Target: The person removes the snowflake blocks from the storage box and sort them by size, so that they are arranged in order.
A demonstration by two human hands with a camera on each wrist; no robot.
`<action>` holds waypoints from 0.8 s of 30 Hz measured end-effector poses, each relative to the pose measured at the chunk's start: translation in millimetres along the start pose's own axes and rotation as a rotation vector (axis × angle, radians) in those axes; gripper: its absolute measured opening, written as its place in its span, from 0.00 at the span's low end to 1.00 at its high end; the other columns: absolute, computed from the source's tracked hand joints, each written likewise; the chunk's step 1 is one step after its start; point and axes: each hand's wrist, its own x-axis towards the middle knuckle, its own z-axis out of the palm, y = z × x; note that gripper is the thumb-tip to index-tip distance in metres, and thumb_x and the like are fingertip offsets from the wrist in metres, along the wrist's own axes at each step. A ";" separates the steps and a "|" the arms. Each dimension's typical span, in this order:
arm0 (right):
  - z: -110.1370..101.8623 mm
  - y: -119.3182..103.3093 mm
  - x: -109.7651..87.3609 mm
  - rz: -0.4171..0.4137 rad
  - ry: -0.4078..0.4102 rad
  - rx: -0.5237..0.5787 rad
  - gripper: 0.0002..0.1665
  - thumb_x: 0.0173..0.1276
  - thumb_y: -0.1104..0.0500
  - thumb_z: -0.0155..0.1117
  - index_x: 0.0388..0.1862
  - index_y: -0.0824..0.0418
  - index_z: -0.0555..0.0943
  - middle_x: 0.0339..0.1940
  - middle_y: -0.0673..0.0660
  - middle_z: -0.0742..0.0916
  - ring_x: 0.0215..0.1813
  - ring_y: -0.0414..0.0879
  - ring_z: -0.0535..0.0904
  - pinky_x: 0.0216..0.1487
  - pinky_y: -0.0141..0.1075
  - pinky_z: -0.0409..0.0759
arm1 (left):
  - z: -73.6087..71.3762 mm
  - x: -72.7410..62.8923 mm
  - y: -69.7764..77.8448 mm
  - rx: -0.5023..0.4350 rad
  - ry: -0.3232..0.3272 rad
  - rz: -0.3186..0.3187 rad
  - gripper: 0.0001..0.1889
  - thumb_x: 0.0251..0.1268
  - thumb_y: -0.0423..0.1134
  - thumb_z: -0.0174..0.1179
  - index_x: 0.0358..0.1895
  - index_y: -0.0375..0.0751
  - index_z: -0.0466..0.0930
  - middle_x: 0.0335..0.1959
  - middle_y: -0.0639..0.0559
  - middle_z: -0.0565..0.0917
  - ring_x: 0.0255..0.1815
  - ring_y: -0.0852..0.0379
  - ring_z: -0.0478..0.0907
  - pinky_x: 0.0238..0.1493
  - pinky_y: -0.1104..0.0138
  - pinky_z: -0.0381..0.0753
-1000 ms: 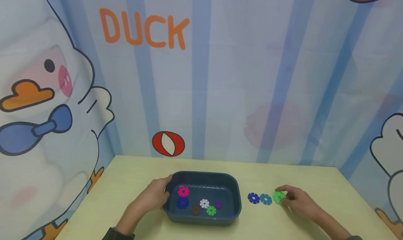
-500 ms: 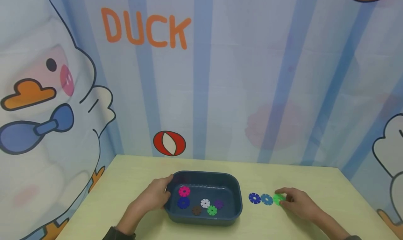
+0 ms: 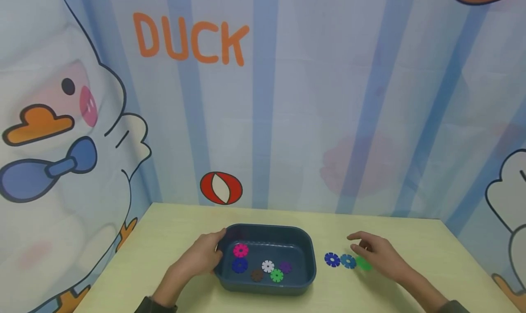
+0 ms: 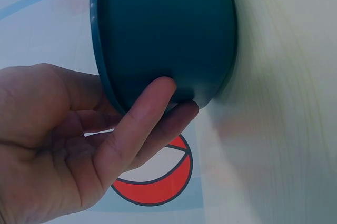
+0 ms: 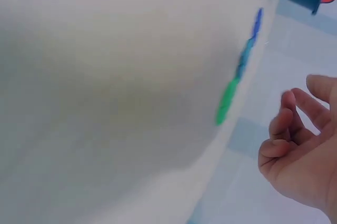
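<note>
Right of the slate-blue tray [image 3: 265, 287], a dark blue disc [image 3: 332, 259], a light blue disc [image 3: 348, 261] and a green disc [image 3: 363, 264] form a row on the tabletop [image 3: 181, 217].
The left hand [image 3: 202, 254] grips the tray's left end, probably to steady it. The right hand [image 3: 379, 254], fingers loosely bent around nothing, hovers by the green disc. The row seems slotted together, edge to edge; six notched discs [image 3: 240, 250] lie inside the tray.

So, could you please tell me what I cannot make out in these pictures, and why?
Head view: part of the green disc outside the tray, covered by the right hand.
Left wrist view: the tray's upper part, cut off by the top edge.
Right wrist view: the outlines of the dark blue disc and light blue disc, blurred.
</note>
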 end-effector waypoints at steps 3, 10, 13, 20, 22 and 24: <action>2.7 -12.2 8.3 -0.024 -0.038 0.026 0.22 0.81 0.54 0.62 0.65 0.66 0.82 0.30 0.57 0.84 0.27 0.39 0.73 0.28 0.33 0.73 | -0.9 0.1 -0.1 0.000 0.001 0.002 0.35 0.69 0.19 0.53 0.80 0.24 0.60 0.72 0.26 0.75 0.16 0.56 0.82 0.21 0.64 0.84; 15.5 -36.6 25.2 -0.077 -0.059 0.046 0.23 0.81 0.48 0.62 0.64 0.62 0.83 0.28 0.56 0.82 0.26 0.38 0.72 0.28 0.34 0.73 | -1.2 0.0 0.0 -0.001 0.000 -0.004 0.35 0.69 0.20 0.54 0.80 0.24 0.60 0.72 0.26 0.75 0.17 0.55 0.82 0.22 0.63 0.84; 22.7 -48.3 30.6 -0.102 -0.058 0.046 0.23 0.81 0.47 0.63 0.63 0.60 0.84 0.28 0.52 0.82 0.26 0.38 0.72 0.28 0.34 0.73 | -0.7 0.7 -0.4 -0.003 -0.002 -0.012 0.35 0.70 0.20 0.54 0.80 0.25 0.60 0.72 0.26 0.74 0.17 0.55 0.82 0.22 0.63 0.84; 43.5 -73.4 42.7 -0.169 -0.039 0.018 0.20 0.81 0.46 0.63 0.60 0.57 0.85 0.27 0.48 0.83 0.25 0.37 0.71 0.28 0.33 0.74 | -0.8 -1.8 0.9 -0.007 -0.010 -0.018 0.35 0.70 0.20 0.54 0.80 0.25 0.59 0.73 0.26 0.73 0.19 0.55 0.83 0.23 0.64 0.85; 50.3 -80.4 47.3 -0.186 -0.042 0.018 0.20 0.81 0.46 0.62 0.60 0.56 0.85 0.28 0.50 0.84 0.25 0.38 0.72 0.28 0.34 0.74 | -1.4 -2.4 1.9 -0.006 -0.005 -0.016 0.35 0.70 0.19 0.54 0.80 0.25 0.59 0.73 0.26 0.73 0.19 0.54 0.83 0.23 0.64 0.85; 57.0 -86.5 51.2 -0.194 -0.051 0.025 0.20 0.81 0.45 0.62 0.59 0.56 0.85 0.30 0.52 0.86 0.27 0.39 0.75 0.30 0.33 0.76 | -0.8 -2.3 2.7 -0.005 0.001 -0.012 0.35 0.70 0.19 0.54 0.80 0.25 0.60 0.73 0.26 0.74 0.18 0.54 0.83 0.23 0.64 0.84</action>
